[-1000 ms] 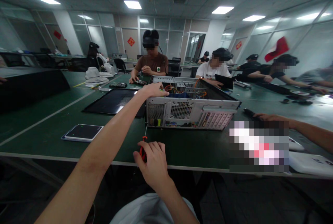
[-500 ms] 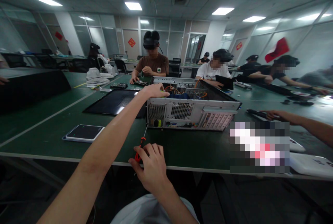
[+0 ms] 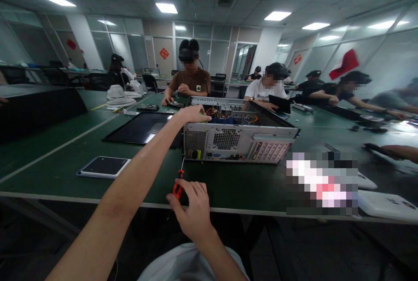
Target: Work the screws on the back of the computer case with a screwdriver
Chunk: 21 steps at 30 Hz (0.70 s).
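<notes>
A computer case [image 3: 241, 139] lies on its side with its top open and its rear panel towards me. Cables and parts show inside. My left hand [image 3: 195, 114] grips the case's near left top corner, its fingers partly hidden over the edge near a small yellow-green patch. Below it, my right hand [image 3: 195, 204] holds an orange-and-black screwdriver [image 3: 178, 188] by its handle, between thumb and fingers. The shaft points away from me, and its tip meets the lower left corner of the rear panel. Whether it sits in a screw is too small to tell.
Left of the case lies a black side panel [image 3: 142, 129], with a small digital scale [image 3: 104, 167] nearer me. White fans [image 3: 120, 100] stand farther back. A co-worker's hand [image 3: 396, 152] and a white device [image 3: 387, 204] are at the right. People sit across the table [image 3: 241, 189].
My right hand has turned slightly on the screwdriver, and the handle has shifted a little to the right. The co-worker's hand at right has drawn away rightward with a dark object. My left hand stays put.
</notes>
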Available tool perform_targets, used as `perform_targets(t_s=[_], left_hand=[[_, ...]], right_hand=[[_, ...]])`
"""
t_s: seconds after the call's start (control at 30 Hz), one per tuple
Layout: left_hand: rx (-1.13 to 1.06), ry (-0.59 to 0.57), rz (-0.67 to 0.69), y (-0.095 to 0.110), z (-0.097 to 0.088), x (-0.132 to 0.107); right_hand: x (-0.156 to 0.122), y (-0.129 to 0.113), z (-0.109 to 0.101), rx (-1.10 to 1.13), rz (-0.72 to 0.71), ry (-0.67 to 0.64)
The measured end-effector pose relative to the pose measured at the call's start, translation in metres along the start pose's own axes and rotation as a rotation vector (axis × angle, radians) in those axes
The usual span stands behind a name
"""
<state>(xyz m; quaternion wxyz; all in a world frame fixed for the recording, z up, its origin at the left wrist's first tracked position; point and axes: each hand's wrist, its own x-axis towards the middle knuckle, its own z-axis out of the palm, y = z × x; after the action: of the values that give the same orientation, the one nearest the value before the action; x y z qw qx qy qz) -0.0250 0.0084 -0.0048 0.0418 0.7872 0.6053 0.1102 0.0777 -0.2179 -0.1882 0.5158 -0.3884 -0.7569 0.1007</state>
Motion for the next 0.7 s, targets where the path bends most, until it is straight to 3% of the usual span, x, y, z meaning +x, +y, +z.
perform_targets(t_s=[0.17, 0.37, 0.5, 0.7], left_hand=[[0.003, 0.009, 0.002, 0.0005, -0.0004, -0.0001], [0.009, 0.006, -0.004, 0.0019, -0.0011, -0.0017], [0.010, -0.001, -0.008, 0.0017, -0.0017, -0.0022], [0.008, -0.003, -0.006, 0.0025, -0.0026, -0.0028]], right_hand=[[0.0013, -0.0012, 0.0005, -0.014, 0.060, -0.056], [0.0012, -0.0031, -0.0056, -0.146, -0.044, -0.211], [-0.0004, -0.0014, -0.0047, -0.146, -0.073, -0.167], [-0.0014, 0.0021, 0.0011, -0.032, 0.075, -0.028]])
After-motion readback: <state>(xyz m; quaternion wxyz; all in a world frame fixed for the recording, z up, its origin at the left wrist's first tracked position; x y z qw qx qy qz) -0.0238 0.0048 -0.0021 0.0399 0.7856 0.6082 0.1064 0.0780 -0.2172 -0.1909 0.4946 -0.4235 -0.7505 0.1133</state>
